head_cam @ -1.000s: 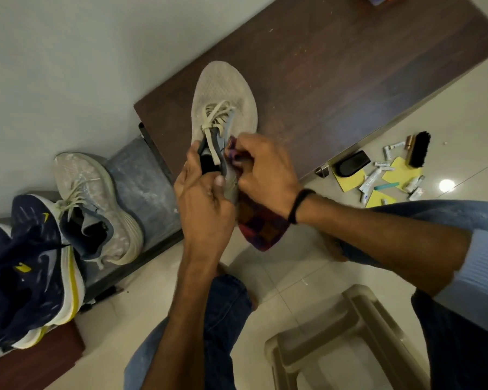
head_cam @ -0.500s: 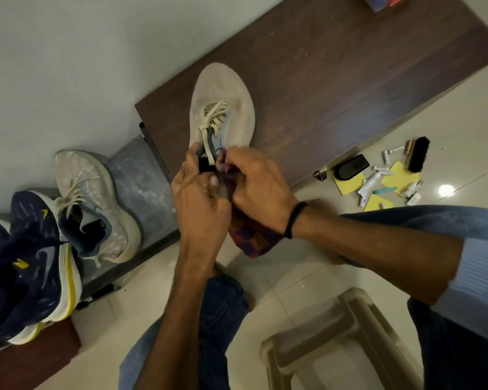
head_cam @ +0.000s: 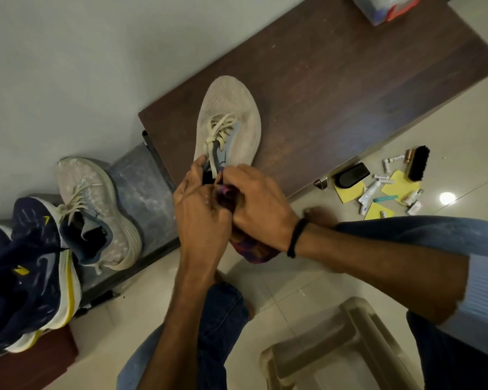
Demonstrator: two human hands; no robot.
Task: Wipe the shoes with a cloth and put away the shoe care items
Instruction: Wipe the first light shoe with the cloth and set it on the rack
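Note:
A beige sneaker (head_cam: 231,114) with cream laces lies on the dark wooden bench (head_cam: 335,80), toe pointing away from me. My left hand (head_cam: 197,212) grips its heel collar. My right hand (head_cam: 254,204) holds a purple-and-red checked cloth (head_cam: 251,249) bunched against the heel, its loose end hanging below my wrist. On the floor to the right lie a black brush (head_cam: 417,166), a black applicator (head_cam: 352,173), yellow cloths (head_cam: 400,184) and several small tubes (head_cam: 371,192).
A matching beige sneaker (head_cam: 96,209) and a navy sneaker with yellow trim (head_cam: 26,271) sit on a low grey rack at the left. A beige plastic stool (head_cam: 335,347) stands near my knees. A box (head_cam: 386,7) sits at the bench's far end.
My right hand has drawn the cloth in tighter against the heel, so less of it hangs free. The left hand keeps its hold on the shoe.

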